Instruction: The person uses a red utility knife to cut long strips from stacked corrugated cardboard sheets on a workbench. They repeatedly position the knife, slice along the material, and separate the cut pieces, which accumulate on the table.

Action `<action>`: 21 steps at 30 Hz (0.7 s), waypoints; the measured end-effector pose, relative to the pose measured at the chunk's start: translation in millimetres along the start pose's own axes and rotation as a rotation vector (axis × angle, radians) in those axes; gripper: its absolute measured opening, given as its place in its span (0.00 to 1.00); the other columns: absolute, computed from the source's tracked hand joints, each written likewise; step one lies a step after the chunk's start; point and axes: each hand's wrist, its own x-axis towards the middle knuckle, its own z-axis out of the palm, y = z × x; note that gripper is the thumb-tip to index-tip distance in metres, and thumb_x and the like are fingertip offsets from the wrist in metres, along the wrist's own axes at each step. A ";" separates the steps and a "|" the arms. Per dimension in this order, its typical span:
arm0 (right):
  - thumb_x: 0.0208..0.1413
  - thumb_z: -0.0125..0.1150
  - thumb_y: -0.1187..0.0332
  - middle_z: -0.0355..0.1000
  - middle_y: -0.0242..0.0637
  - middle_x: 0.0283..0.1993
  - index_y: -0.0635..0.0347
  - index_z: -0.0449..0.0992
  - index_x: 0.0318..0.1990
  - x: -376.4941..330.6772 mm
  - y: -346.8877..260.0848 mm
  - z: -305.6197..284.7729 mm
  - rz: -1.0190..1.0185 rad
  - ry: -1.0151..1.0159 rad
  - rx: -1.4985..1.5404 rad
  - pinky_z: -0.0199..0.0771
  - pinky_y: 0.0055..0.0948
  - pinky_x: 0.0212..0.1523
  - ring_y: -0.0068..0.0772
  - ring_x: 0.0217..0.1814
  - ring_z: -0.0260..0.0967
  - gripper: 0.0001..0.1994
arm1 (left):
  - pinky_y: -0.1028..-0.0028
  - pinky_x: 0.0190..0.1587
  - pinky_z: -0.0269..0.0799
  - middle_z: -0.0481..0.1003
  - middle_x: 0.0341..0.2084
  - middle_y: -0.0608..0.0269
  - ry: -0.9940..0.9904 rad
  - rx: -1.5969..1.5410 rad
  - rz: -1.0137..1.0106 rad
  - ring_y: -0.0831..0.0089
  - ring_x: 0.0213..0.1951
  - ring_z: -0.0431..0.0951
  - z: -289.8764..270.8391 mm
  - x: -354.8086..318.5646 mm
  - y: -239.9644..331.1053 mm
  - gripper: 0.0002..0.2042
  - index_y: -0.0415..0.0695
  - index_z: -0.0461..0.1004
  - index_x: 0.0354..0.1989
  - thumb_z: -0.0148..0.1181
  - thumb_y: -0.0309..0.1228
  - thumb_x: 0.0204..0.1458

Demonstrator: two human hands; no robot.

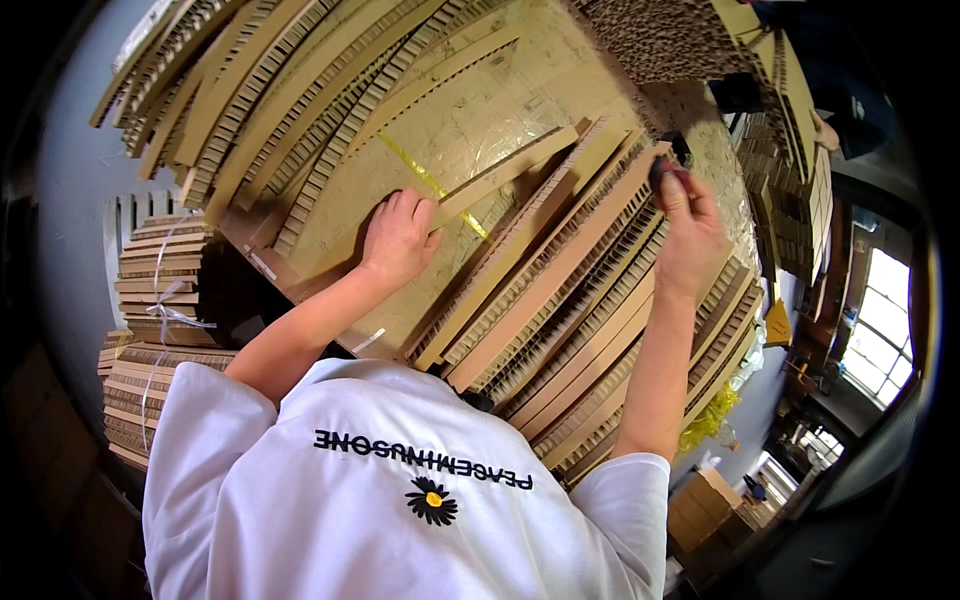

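My left hand (400, 238) is closed round a long honeycomb-cardboard strip (510, 172), which lies slantwise over the worktable (340, 235). Its fingers curl over the strip's upper edge. To the right, my right hand (692, 225) grips a small dark handheld tool with a bit of red (658, 176); its kind is hard to make out. That tool is by the far ends of a row of honeycomb-cardboard strips (560, 290) standing on edge, side by side. My right forearm crosses over this row and hides part of it.
More honeycomb strips (270, 100) lean in a curved row at the far left. Tied bundles (165, 290) stack left of the table. A dense honeycomb block (660, 40) sits at the back. Another person's hand (826, 134) shows at the far right, near cardboard boxes (700, 508) lower down.
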 end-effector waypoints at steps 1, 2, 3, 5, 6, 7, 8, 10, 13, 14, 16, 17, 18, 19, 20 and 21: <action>0.65 0.73 0.69 0.81 0.28 0.43 0.64 0.85 0.49 -9.2 21.0 -11.0 0.066 -0.003 0.035 0.77 0.21 0.45 0.19 0.43 0.75 0.10 | 0.53 0.49 0.74 0.70 0.44 0.51 -0.006 0.002 0.013 0.47 0.48 0.74 6.9 0.4 0.2 0.21 0.41 0.73 0.52 0.73 0.29 0.51; 0.64 0.74 0.69 0.81 0.28 0.42 0.64 0.85 0.47 -16.4 28.5 -8.5 0.140 -0.018 0.033 0.77 0.21 0.45 0.19 0.42 0.74 0.09 | 0.53 0.50 0.74 0.71 0.44 0.51 0.003 0.017 0.008 0.47 0.48 0.74 7.6 -0.8 -3.7 0.21 0.41 0.73 0.52 0.73 0.29 0.51; 0.63 0.74 0.69 0.80 0.28 0.42 0.63 0.86 0.46 -23.3 33.2 -2.4 0.212 -0.042 0.031 0.76 0.22 0.45 0.20 0.42 0.74 0.09 | 0.53 0.50 0.74 0.71 0.45 0.50 0.015 0.033 -0.003 0.47 0.49 0.74 2.6 -2.5 -6.8 0.21 0.41 0.73 0.52 0.73 0.29 0.52; 0.61 0.75 0.69 0.80 0.28 0.40 0.62 0.86 0.44 -42.9 41.4 0.1 0.122 -0.102 -0.102 0.75 0.24 0.47 0.21 0.41 0.74 0.08 | 0.53 0.53 0.73 0.71 0.46 0.50 0.031 0.055 -0.019 0.48 0.51 0.74 -6.9 -3.7 0.0 0.21 0.41 0.73 0.52 0.73 0.31 0.52; 0.59 0.75 0.70 0.79 0.30 0.39 0.62 0.86 0.44 -50.7 41.2 7.8 0.072 -0.159 -0.114 0.74 0.25 0.47 0.24 0.42 0.74 0.09 | 0.53 0.54 0.73 0.72 0.46 0.50 0.043 0.070 -0.039 0.48 0.52 0.73 -12.3 -6.6 0.3 0.20 0.42 0.74 0.52 0.73 0.32 0.52; 0.58 0.76 0.71 0.78 0.32 0.39 0.63 0.86 0.44 -59.8 37.4 13.3 0.025 -0.181 -0.158 0.74 0.26 0.48 0.26 0.41 0.74 0.09 | 0.53 0.55 0.72 0.72 0.47 0.51 0.039 0.089 -0.057 0.48 0.52 0.73 -13.3 -11.3 1.1 0.21 0.42 0.74 0.52 0.73 0.32 0.52; 0.57 0.75 0.73 0.78 0.32 0.39 0.63 0.86 0.43 -66.8 31.5 20.3 -0.017 -0.221 -0.142 0.74 0.26 0.47 0.27 0.41 0.74 0.08 | 0.53 0.55 0.72 0.72 0.48 0.51 0.037 0.107 -0.077 0.48 0.53 0.73 -14.0 -16.8 -0.5 0.21 0.42 0.74 0.53 0.73 0.32 0.52; 0.56 0.75 0.76 0.77 0.33 0.39 0.64 0.86 0.42 -79.8 22.6 40.9 -0.106 -0.305 -0.106 0.75 0.27 0.45 0.28 0.41 0.74 0.07 | 0.53 0.56 0.71 0.72 0.48 0.52 0.017 0.139 -0.118 0.48 0.53 0.73 -14.9 -30.0 -7.4 0.22 0.43 0.74 0.54 0.72 0.31 0.51; 0.55 0.73 0.80 0.77 0.35 0.39 0.63 0.85 0.42 -88.5 18.8 70.7 -0.205 -0.415 -0.068 0.75 0.28 0.42 0.29 0.40 0.75 0.08 | 0.54 0.55 0.70 0.73 0.47 0.53 0.025 0.188 -0.139 0.49 0.53 0.73 -19.6 -43.9 -15.1 0.22 0.43 0.75 0.55 0.71 0.29 0.50; 0.55 0.73 0.81 0.77 0.36 0.40 0.62 0.85 0.42 -91.8 15.6 80.7 -0.222 -0.460 -0.071 0.76 0.28 0.42 0.29 0.40 0.75 0.09 | 0.54 0.55 0.70 0.73 0.47 0.54 0.066 0.226 -0.139 0.49 0.53 0.73 -23.2 -48.8 -19.2 0.22 0.44 0.75 0.55 0.70 0.28 0.49; 0.54 0.72 0.84 0.77 0.36 0.42 0.60 0.85 0.43 -97.0 20.0 105.2 -0.274 -0.536 -0.009 0.77 0.27 0.42 0.29 0.41 0.75 0.11 | 0.55 0.54 0.70 0.74 0.46 0.55 0.140 0.261 -0.126 0.50 0.53 0.73 -25.7 -53.6 -23.6 0.22 0.44 0.76 0.55 0.68 0.27 0.49; 0.54 0.72 0.84 0.76 0.35 0.43 0.61 0.85 0.44 -97.5 28.3 117.1 -0.265 -0.577 0.045 0.80 0.27 0.42 0.29 0.42 0.78 0.11 | 0.56 0.53 0.70 0.74 0.46 0.55 0.172 0.258 -0.109 0.51 0.53 0.73 -27.4 -52.8 -26.5 0.22 0.44 0.76 0.54 0.67 0.26 0.48; 0.54 0.72 0.84 0.77 0.36 0.44 0.61 0.85 0.43 -97.7 30.9 131.5 -0.315 -0.625 0.044 0.81 0.28 0.41 0.30 0.42 0.79 0.11 | 0.56 0.53 0.69 0.74 0.46 0.56 0.195 0.262 -0.109 0.51 0.52 0.73 -28.7 -58.2 -30.4 0.21 0.44 0.76 0.54 0.66 0.25 0.48; 0.53 0.72 0.83 0.77 0.37 0.45 0.61 0.85 0.43 -97.8 32.7 142.8 -0.363 -0.671 0.043 0.82 0.30 0.41 0.32 0.42 0.81 0.11 | 0.56 0.53 0.69 0.74 0.46 0.56 0.205 0.244 -0.117 0.52 0.53 0.73 -29.4 -61.4 -30.4 0.22 0.44 0.76 0.54 0.66 0.25 0.48; 0.53 0.73 0.83 0.78 0.37 0.45 0.60 0.85 0.43 -96.9 38.5 153.0 -0.400 -0.704 0.005 0.82 0.30 0.40 0.33 0.42 0.81 0.11 | 0.56 0.53 0.69 0.74 0.47 0.57 0.216 0.225 -0.126 0.53 0.53 0.73 -27.6 -61.8 -29.6 0.22 0.44 0.76 0.55 0.65 0.24 0.48; 0.53 0.73 0.82 0.78 0.38 0.45 0.60 0.85 0.43 -95.2 43.6 162.2 -0.439 -0.733 -0.034 0.83 0.31 0.40 0.34 0.42 0.82 0.11 | 0.57 0.53 0.69 0.75 0.48 0.58 0.227 0.204 -0.130 0.53 0.53 0.73 -25.5 -61.5 -28.2 0.22 0.44 0.76 0.55 0.65 0.24 0.49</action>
